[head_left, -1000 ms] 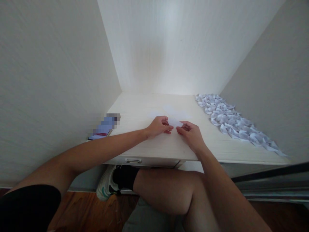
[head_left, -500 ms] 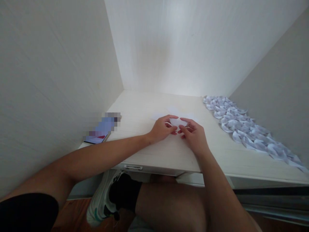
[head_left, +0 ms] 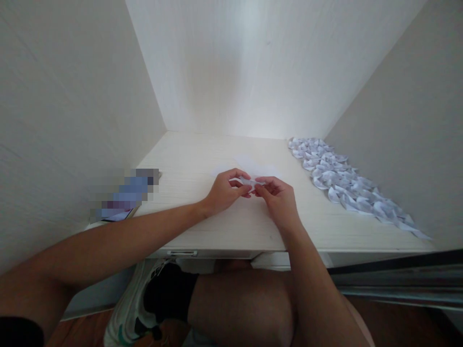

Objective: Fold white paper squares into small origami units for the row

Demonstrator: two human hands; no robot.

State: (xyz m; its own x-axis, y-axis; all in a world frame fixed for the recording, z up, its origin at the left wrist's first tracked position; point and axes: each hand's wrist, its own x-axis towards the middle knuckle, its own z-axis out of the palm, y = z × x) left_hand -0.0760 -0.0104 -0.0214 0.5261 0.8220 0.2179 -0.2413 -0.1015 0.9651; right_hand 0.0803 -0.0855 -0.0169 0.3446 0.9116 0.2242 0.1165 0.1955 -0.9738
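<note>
A small piece of white paper [head_left: 249,182] is pinched between my two hands, just above the middle of the desk. My left hand [head_left: 227,189] grips its left end between thumb and fingers. On the right end, my right hand [head_left: 275,193] holds it in the same kind of pinch. The paper looks folded, though its exact shape is partly hidden by my fingers. Behind my hands, pale sheets of paper [head_left: 245,163] lie flat on the desk.
Many folded white paper pieces [head_left: 342,179] lie in overlapping rows along the right side of the white desk [head_left: 202,231]. A phone-like device [head_left: 125,197], partly pixelated, stands near the left wall. A drawer handle [head_left: 183,253] shows at the front, above my crossed leg.
The paper has gone from a wider, flatter shape to a narrower one between my fingers. The whole view has shifted, so the desk and hands sit further left.
</note>
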